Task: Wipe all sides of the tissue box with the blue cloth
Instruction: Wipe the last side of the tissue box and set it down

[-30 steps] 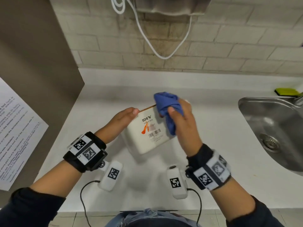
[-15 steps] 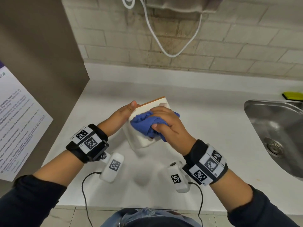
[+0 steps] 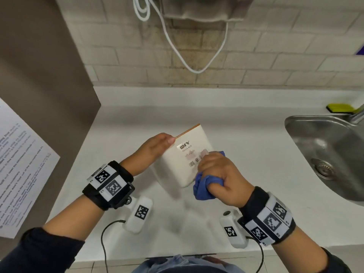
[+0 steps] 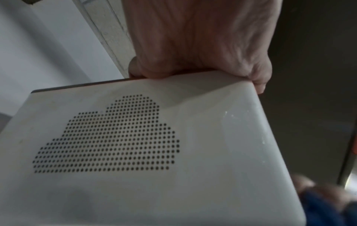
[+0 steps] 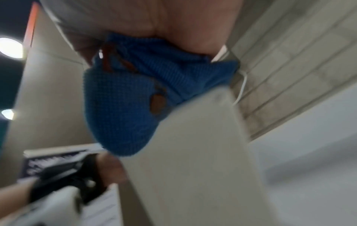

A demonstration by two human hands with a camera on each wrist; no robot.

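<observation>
A white tissue box (image 3: 183, 154) with an orange far edge is held tilted above the white counter, its labelled face up. My left hand (image 3: 155, 146) grips its far-left edge; in the left wrist view the fingers (image 4: 193, 45) curl over the box (image 4: 135, 152), whose side has a cloud of small holes. My right hand (image 3: 218, 172) grips the bunched blue cloth (image 3: 202, 186) and presses it on the box's near-right corner. The right wrist view shows the cloth (image 5: 125, 107) against the box (image 5: 193, 152).
A steel sink (image 3: 331, 154) lies to the right, with a yellow-green sponge (image 3: 340, 108) behind it. A brown panel (image 3: 39, 85) carrying a paper notice (image 3: 19, 164) stands on the left. A white cable (image 3: 187, 56) hangs on the tiled wall.
My right hand swept the cloth from the box's far corner across the labelled face to its near-right corner. The left hand kept its grip on the box.
</observation>
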